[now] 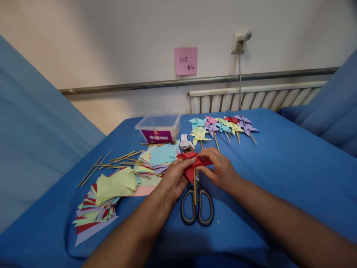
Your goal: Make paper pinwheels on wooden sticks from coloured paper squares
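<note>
A red paper pinwheel on a thin wooden stick is held over the blue table. My left hand pinches its left side and the stick. My right hand pinches its right blades, fingers closed on the paper. Black-handled scissors lie flat right below both hands. Several finished pinwheels in pastel colours lie in a row further back.
Stacks of coloured paper squares and loose wooden sticks spread out at left. A clear plastic tub with a purple label stands behind them, a small white box beside it. A radiator and a pink note are on the wall.
</note>
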`<state>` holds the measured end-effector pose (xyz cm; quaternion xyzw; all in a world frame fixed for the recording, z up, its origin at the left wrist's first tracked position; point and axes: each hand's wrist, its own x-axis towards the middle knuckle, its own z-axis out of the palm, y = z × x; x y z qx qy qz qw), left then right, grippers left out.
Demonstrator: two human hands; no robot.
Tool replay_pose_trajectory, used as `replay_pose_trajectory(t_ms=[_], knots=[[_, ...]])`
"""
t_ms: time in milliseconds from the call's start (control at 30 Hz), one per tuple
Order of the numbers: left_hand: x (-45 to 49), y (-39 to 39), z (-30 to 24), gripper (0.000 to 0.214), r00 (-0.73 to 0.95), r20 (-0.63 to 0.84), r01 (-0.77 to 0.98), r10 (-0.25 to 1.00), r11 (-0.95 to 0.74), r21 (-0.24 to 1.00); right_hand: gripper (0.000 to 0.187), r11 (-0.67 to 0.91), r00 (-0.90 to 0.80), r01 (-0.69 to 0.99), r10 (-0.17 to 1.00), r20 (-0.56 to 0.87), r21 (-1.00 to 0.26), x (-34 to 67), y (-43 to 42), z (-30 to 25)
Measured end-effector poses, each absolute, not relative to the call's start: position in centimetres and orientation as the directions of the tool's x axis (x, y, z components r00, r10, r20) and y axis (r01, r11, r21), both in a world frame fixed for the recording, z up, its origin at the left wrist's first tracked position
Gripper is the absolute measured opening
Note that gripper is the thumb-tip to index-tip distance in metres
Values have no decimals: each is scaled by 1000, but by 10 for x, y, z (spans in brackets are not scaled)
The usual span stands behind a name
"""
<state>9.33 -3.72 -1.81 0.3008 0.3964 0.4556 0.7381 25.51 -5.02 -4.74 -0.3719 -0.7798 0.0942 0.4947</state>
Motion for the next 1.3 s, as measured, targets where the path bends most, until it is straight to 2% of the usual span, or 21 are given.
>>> replay_pose_trajectory(t_ms=[67,133,333,467,667,767,867,1000,1133,1300], knots=[[92,-36,-18,19,282,-320,-444,904,419,792,41,729,-275,484,652,707,-484,256,-50,-47],[92,-36,-18,18,296,-325,-453,898,432,780,42,739,-286,491,637,715,-461,257,-49,-46],[92,-35,-20,23,333,-323,-465,886,453,761,17,745,-272,490,624,733,-452,256,-50,-47],[93,-35,-20,26,330,-324,-469,886,452,759,8,752,-237,469,613,754,-464,256,-51,-47],[92,-36,-17,24,339,-323,-440,884,452,776,6,744,-200,433,629,751,-508,257,-50,-46],[92,-37,-14,22,334,-319,-443,887,447,777,10,740,-214,396,650,729,-544,258,-49,-47],[91,-37,-12,20,351,-329,-438,877,465,769,17,752,-257,376,646,719,-542,260,-47,-47],[90,-36,-14,19,357,-350,-423,866,484,766,12,761,-256,372,635,729,-532,262,-47,-47],[90,-36,-15,19,361,-352,-419,864,487,766,12,739,-241,343,666,706,-580,262,-47,-46],[89,-36,-13,22,374,-337,-431,864,484,762,5,656,-162,222,755,636,-722,257,-48,-49]])
